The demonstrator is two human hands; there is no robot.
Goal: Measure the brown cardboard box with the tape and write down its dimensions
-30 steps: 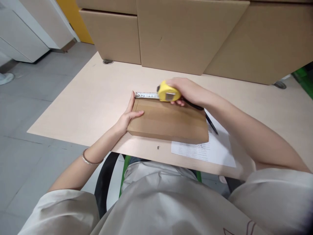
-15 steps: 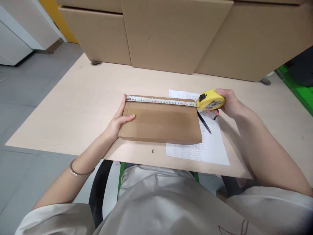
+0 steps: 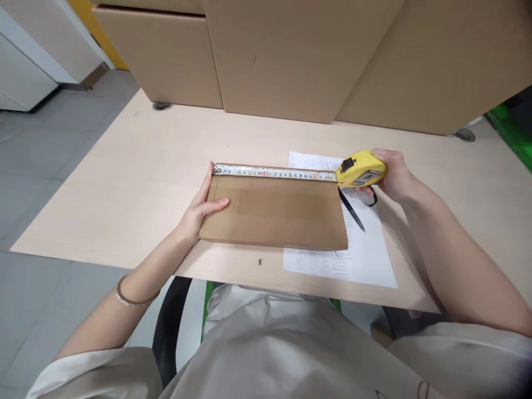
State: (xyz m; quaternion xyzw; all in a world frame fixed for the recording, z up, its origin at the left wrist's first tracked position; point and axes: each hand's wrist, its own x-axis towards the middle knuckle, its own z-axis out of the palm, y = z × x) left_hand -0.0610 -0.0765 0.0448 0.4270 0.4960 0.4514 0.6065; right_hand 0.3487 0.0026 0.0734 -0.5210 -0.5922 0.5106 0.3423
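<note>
A flat brown cardboard box (image 3: 278, 213) lies in front of me. My left hand (image 3: 199, 209) grips its left end, thumb on top, a fingertip at the hooked end of the tape. The white blade (image 3: 274, 173) of a tape measure stretches along the box's far edge. Its yellow case (image 3: 361, 169) is in my right hand (image 3: 393, 172), at the box's far right corner. Fingers of the right hand wrap round the case, partly hidden behind it. A black pen (image 3: 352, 210) lies on the paper just right of the box.
Printed paper (image 3: 369, 257) lies partly under the box on the pale wooden table (image 3: 137, 183). Large cardboard boxes (image 3: 286, 61) stand along the table's back edge. Two round cable holes (image 3: 162, 106) show by their base. A small dark mark (image 3: 260, 261) is near the front edge.
The view has shifted slightly, with the box and tape measure appearing a little larger. Both hands keep their grips, and the blade stays along the far edge.
</note>
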